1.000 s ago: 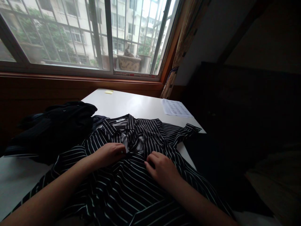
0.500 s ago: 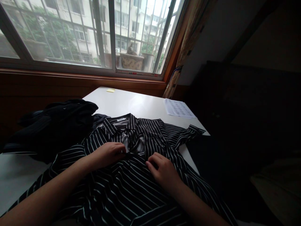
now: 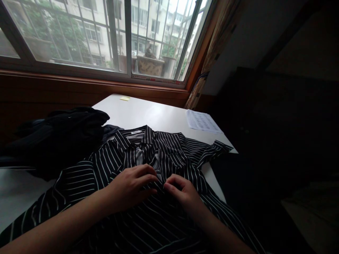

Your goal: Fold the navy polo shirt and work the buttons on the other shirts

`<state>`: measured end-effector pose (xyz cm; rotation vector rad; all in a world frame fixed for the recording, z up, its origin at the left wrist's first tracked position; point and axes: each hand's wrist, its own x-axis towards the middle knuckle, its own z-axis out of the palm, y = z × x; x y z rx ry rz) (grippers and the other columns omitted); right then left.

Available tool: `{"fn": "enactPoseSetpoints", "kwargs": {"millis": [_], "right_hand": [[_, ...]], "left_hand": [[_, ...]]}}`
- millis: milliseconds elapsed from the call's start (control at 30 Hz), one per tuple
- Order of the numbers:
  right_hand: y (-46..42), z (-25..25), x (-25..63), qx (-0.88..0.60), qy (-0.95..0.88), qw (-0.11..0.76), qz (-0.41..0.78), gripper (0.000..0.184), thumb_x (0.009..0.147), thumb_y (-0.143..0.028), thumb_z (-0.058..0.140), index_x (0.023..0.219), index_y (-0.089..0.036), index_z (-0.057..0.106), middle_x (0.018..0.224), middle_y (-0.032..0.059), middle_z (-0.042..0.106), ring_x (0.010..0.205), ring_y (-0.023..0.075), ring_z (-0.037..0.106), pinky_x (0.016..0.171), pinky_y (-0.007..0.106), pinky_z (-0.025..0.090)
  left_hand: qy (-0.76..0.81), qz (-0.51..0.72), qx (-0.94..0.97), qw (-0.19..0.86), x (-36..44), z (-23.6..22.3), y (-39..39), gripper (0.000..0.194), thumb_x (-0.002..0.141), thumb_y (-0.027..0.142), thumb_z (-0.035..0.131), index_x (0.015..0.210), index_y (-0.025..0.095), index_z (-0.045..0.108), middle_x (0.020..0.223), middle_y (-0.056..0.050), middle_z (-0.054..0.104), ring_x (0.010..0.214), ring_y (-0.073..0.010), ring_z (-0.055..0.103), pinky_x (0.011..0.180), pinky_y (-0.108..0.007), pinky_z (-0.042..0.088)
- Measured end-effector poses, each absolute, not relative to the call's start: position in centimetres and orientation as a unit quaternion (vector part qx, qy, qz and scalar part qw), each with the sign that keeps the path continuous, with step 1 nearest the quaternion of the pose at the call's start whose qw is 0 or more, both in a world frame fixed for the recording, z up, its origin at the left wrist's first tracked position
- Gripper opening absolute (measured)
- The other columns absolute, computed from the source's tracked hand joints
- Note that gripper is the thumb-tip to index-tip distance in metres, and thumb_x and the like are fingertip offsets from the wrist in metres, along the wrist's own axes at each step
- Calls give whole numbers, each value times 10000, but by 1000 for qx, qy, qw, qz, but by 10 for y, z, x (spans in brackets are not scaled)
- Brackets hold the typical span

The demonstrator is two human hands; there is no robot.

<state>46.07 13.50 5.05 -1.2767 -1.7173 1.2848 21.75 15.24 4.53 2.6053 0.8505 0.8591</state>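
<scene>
A black shirt with white stripes (image 3: 169, 141) lies spread on the white table, its collar toward the window and its front partly parted at the chest. My left hand (image 3: 135, 185) is over the middle of the shirt front, fingers apart and reaching toward my right hand. Thumb and forefinger of my right hand (image 3: 182, 190) are pinched together at the edge of the front opening, on the striped cloth. Any button there is too small or hidden to make out.
Dark folded clothes (image 3: 60, 137) are heaped at the left of the white table (image 3: 143, 109). A printed sheet (image 3: 202, 121) lies near its right edge, a yellow note (image 3: 125, 98) at the far side. Behind stands a barred window (image 3: 148, 42) with a curtain (image 3: 205, 70).
My left hand has moved right, closer to my right hand, and its fingers have spread from a closed grip. The right hand stays near the same spot on the shirt.
</scene>
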Motion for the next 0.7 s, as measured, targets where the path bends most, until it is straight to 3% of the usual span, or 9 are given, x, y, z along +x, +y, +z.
{"fn": "enactPoseSetpoints", "kwargs": {"millis": [167,333,400,700], "right_hand": [[135,48,459,-468,-623,316,541,328,858,-500,667,784,-181,645,734,-16,560,713,144,517,671,260,413],[137,46,460,-463,-626,317,541,290,870,-466,670,790,-188,651,749,-16,551,737,145,513,703,264,411],[138,44,461,-461,-623,315,547,285,873,-461,668,792,-189,647,747,-18,545,731,143,508,698,262,410],[136,39,466,-457,-625,315,549,266,884,-437,668,796,-188,639,758,-19,542,734,139,504,685,255,405]], "left_hand": [[298,264,899,180,235,26,145,302,943,391,624,1171,209,545,1085,-58,649,873,-187,659,705,-304,557],[302,267,899,172,234,9,149,123,938,270,623,1016,193,567,850,-9,647,688,-155,621,598,-260,485],[294,271,899,175,233,7,150,46,963,235,570,982,193,579,842,-9,643,679,-142,611,601,-249,472],[246,284,913,160,230,27,146,125,991,167,467,987,179,591,807,-10,602,606,-106,522,534,-228,414]]}}
